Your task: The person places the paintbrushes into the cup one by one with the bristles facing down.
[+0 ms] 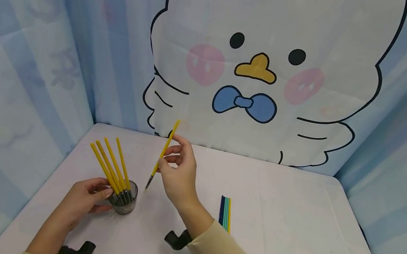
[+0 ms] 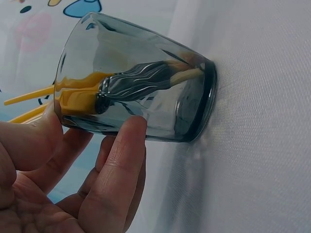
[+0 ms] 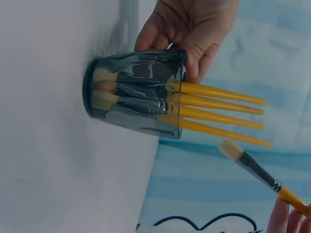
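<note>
A smoky, see-through glass (image 1: 125, 208) stands upright on the table at left, holding several paintbrushes (image 1: 104, 168) with yellow handles up and pale bristles down. My left hand (image 1: 83, 197) grips the glass from its left side, thumb near the rim and fingers against the wall, as the left wrist view also shows. To the right of the glass, my right hand (image 1: 179, 172) pinches another yellow-handled paintbrush (image 3: 260, 170) by its handle. That brush is tilted, bristles pointing down. In the right wrist view its bristle tip is apart from the glass.
Thin sticks (image 1: 226, 211) in dark blue, teal and yellow lie side by side on the white-covered table (image 1: 291, 231), partly behind the right forearm. A curtain (image 1: 246, 134) with a cartoon face closes off the back, and striped blue curtains (image 1: 15, 68) flank the sides.
</note>
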### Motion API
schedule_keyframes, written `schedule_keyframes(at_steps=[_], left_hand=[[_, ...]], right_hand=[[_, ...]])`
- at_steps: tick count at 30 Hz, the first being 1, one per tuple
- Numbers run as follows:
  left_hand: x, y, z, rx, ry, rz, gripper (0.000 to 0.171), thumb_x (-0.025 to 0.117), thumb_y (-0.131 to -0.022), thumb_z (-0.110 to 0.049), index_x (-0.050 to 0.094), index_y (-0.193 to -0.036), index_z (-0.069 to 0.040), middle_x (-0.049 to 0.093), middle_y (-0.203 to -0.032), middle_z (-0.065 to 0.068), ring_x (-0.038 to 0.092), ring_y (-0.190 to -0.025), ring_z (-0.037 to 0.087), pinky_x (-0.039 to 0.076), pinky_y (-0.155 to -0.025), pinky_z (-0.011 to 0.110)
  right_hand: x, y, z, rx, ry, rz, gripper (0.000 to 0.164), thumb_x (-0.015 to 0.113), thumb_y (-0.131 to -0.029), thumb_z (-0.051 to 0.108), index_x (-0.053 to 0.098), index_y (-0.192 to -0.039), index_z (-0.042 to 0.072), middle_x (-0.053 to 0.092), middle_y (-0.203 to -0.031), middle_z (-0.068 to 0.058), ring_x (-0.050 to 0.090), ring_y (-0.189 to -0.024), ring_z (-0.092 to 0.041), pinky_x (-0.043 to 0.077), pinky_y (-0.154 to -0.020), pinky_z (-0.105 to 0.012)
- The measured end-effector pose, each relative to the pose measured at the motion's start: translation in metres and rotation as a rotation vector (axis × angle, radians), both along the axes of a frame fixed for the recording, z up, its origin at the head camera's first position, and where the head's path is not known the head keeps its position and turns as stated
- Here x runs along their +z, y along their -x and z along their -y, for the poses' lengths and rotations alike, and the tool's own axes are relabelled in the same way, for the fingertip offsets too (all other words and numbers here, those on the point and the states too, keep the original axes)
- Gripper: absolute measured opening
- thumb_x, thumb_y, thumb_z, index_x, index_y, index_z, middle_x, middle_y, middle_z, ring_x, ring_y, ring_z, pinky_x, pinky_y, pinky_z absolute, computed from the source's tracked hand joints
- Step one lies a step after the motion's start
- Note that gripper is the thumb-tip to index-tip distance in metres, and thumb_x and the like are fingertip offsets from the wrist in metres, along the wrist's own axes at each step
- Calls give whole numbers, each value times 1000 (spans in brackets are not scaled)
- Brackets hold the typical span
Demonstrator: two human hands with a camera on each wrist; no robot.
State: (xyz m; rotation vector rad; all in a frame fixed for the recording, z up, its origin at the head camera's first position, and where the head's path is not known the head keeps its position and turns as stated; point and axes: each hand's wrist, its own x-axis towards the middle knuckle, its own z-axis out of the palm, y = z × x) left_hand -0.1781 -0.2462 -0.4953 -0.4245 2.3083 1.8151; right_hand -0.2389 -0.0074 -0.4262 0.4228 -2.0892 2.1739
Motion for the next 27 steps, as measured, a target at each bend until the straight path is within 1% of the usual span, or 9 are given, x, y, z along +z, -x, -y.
schedule_keyframes(at_steps=[2,4,6,9,15,18,21,25,27], left_hand=[[1,0,-1,2,8,0,44,64,-108,-8,56,-148,8,61,-134,26,69,-115,27,72,-85,36],[2,0,-1,0,19,-3,44,64,-109,-8,56,-148,8,61,-134,28,69,-115,29,72,-85,36],[2,0,-2,-1,27,-3,44,63,-109,-8,56,-148,8,61,-135,29,70,-115,30,72,-85,35],[3,0,-2,-2,34,-1,44,63,-109,-9,56,-149,8,60,-136,30,70,-114,30,72,-85,35],[4,-1,-2,2,41,7,43,63,-109,-9,56,-148,7,61,-135,29,72,-111,27,72,-84,35],[4,-1,-2,3,42,6,43,64,-109,-10,57,-148,7,62,-135,28,72,-111,27,72,-84,35],[3,-1,-2,2,41,4,44,64,-109,-10,57,-148,7,62,-135,28,72,-110,26,72,-84,35],[3,0,-3,5,42,2,44,64,-109,-10,57,-148,7,62,-135,29,72,-110,26,72,-83,35],[3,0,-3,6,40,1,44,64,-109,-10,56,-149,8,62,-135,29,72,-111,27,72,-83,36]], right_hand=[[-2,-1,7,18,9,-10,65,66,-95,-13,52,-152,17,58,-113,-15,65,-94,-20,73,-80,-35],[-4,-1,13,27,-5,-24,65,66,-96,-12,53,-151,20,58,-114,-13,64,-95,-18,72,-79,-31],[-7,-2,18,28,-30,-45,64,67,-96,-11,54,-149,21,59,-114,-11,64,-96,-17,70,-79,-26],[-11,-4,25,23,-50,-71,63,67,-96,-10,54,-149,22,60,-113,-9,64,-97,-14,67,-77,-22],[-18,-5,35,39,-29,-79,65,67,-96,-11,54,-148,25,59,-111,-7,62,-97,-10,66,-77,-20],[-24,-5,39,48,-60,-90,63,67,-96,-9,54,-148,24,60,-113,-8,62,-97,-9,66,-78,-20],[-29,-3,41,55,-113,-108,62,68,-97,-8,55,-149,22,62,-114,-9,63,-97,-8,65,-79,-19],[-37,-1,42,81,-168,-121,62,69,-97,-6,55,-149,24,63,-113,-8,64,-96,-6,64,-78,-18],[-41,0,42,95,-177,-121,62,69,-97,-6,56,-149,24,64,-112,-7,65,-96,-5,64,-77,-19]])
